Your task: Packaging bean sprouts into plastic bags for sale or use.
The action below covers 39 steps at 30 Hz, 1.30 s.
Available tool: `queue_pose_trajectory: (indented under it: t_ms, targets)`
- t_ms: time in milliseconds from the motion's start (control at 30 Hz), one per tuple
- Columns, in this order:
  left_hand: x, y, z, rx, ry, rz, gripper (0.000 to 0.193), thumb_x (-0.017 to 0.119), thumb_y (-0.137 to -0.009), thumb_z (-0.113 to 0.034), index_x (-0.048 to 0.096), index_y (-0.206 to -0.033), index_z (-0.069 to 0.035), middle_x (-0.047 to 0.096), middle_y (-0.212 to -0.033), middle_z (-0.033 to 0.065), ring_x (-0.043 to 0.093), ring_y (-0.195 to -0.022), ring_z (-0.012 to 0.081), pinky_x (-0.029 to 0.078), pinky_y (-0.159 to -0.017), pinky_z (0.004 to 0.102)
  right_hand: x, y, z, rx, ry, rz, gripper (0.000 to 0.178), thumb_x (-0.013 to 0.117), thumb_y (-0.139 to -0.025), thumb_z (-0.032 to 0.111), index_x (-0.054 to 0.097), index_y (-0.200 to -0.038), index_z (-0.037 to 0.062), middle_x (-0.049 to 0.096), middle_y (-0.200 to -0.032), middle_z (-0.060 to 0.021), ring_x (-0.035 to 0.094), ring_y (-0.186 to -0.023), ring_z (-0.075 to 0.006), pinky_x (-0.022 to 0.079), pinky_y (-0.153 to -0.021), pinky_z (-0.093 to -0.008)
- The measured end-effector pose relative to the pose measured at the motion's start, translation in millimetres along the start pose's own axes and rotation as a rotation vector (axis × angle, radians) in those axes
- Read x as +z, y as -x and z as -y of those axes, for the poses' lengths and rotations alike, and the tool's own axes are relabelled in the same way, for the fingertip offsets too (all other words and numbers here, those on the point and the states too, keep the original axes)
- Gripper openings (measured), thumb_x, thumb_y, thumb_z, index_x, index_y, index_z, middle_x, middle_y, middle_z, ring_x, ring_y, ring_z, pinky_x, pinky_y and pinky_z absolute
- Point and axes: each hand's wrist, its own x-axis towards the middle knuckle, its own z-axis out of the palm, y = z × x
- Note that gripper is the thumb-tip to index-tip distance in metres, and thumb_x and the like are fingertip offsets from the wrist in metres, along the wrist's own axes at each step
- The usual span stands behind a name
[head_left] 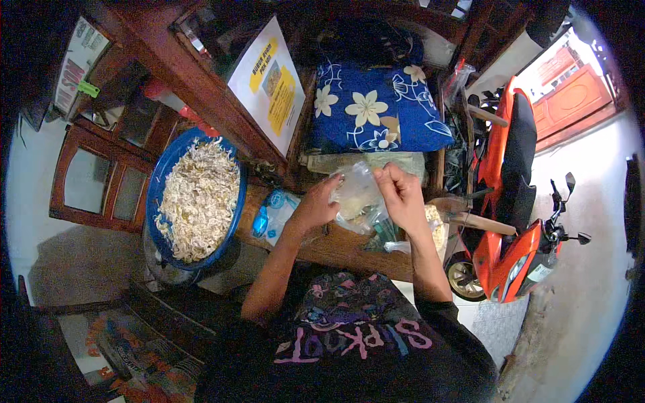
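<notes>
A clear plastic bag (355, 195) hangs between my two hands above the wooden bench, with some pale contents low inside it. My left hand (317, 203) is closed on the bag's left side, fingers at its upper edge. Up at the bag's right corner, my right hand (402, 198) pinches the plastic between thumb and fingers. Just left of my left wrist lies a blue-and-white plastic packet (272, 218). Below the bag and my right hand is a dark green item (385, 235), partly covered, whose kind I cannot make out.
A big blue tub (153, 195) heaped with pale shredded pieces (199, 201) stands at left. Beyond the bench edge (336, 257) lies a blue flowered cloth (379, 111). A printed sign (272, 87) leans by a wooden post. Pale yellow pieces (438, 228) sit right; an orange motorbike (514, 248) stands farther right.
</notes>
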Motion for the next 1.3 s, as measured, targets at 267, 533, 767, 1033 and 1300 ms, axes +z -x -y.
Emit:
queue_pose_trajectory:
  t_ms: [267,533,767,1033,1300]
  targets:
    - [-12,-4,2,0.018,-0.034,0.005,0.068,0.061,-0.071,-0.008,0.040,-0.134,0.004,0.047,-0.131,0.0264,0.047,-0.121,0.0378,0.037,-0.103,0.0407,-1,1,16,-0.272,0.256,-0.218,0.025,0.057,-0.088,0.007,0.046,-0.067,-0.0013,0.043,-0.058,-0.0184,0.044,-0.049,-0.0323,0.036,-0.047,-0.0368]
    - [-14,0,12,0.035,-0.030,0.001,0.067,0.063,-0.073,-0.011,0.040,-0.135,0.000,0.049,-0.128,0.0253,0.050,-0.116,0.0385,0.038,-0.101,0.0413,-18,2,22,-0.373,0.329,-0.181,0.025,0.061,-0.084,0.010,0.048,-0.064,0.0038,0.048,-0.058,-0.0143,0.051,-0.050,-0.0333,0.039,-0.047,-0.0401]
    - [-39,28,-16,-0.035,-0.151,-0.340,0.049,0.063,-0.079,-0.014,0.048,-0.125,-0.007,0.058,-0.112,0.0229,0.060,-0.092,0.0383,0.047,-0.084,0.0446,-21,-2,29,-0.402,0.334,-0.188,0.023,0.062,-0.082,0.006,0.048,-0.064,0.0045,0.047,-0.056,-0.0131,0.049,-0.046,-0.0314,0.040,-0.046,-0.0398]
    - [57,83,7,-0.474,-0.393,-0.184,0.024,0.065,-0.077,-0.025,0.064,-0.088,-0.003,0.065,-0.084,0.0200,0.062,-0.075,0.0405,0.051,-0.071,0.0496,-33,12,49,-0.189,0.288,-0.334,0.026,0.058,-0.087,0.008,0.047,-0.063,0.0023,0.044,-0.055,-0.0136,0.045,-0.044,-0.0279,0.034,-0.044,-0.0380]
    - [55,49,15,-0.622,-0.294,-0.099,0.032,0.065,-0.075,-0.028,0.064,-0.085,0.003,0.065,-0.090,0.0254,0.064,-0.087,0.0387,0.052,-0.074,0.0478,-41,6,53,-0.244,0.285,-0.214,0.027,0.056,-0.089,0.010,0.046,-0.065,-0.0004,0.041,-0.054,-0.0119,0.038,-0.046,-0.0181,0.032,-0.046,-0.0337]
